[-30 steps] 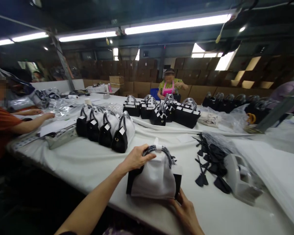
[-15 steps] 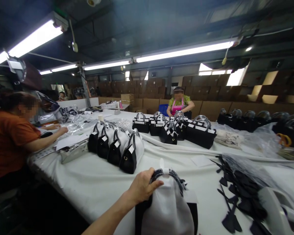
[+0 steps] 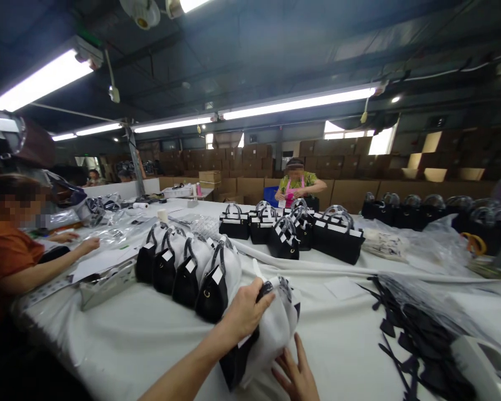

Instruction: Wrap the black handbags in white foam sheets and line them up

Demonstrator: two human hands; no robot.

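A black handbag [image 3: 272, 327] with a white wrap over its side stands tilted on the table in front of me. My left hand [image 3: 245, 309] is closed around its plastic-wrapped handles at the top. Low on the bag's right side, my right hand [image 3: 297, 372] has its fingers spread and the tips at the wrap; its lower part is cut off by the frame. Just beyond my left hand, a row of similar handbags [image 3: 212, 295] with white tags stands close together.
White cloth covers the table [image 3: 150, 340]. Black straps with tabs [image 3: 426, 340] lie at right beside a grey tape dispenser [image 3: 480, 362]. More black bags [image 3: 338, 239] stand farther back. One co-worker [image 3: 294, 184] is across the table, another [image 3: 8, 234] at left.
The handbag has moved left and turned, tilting toward the row, with my left hand still on its handles. My right hand has come into view at its lower side.
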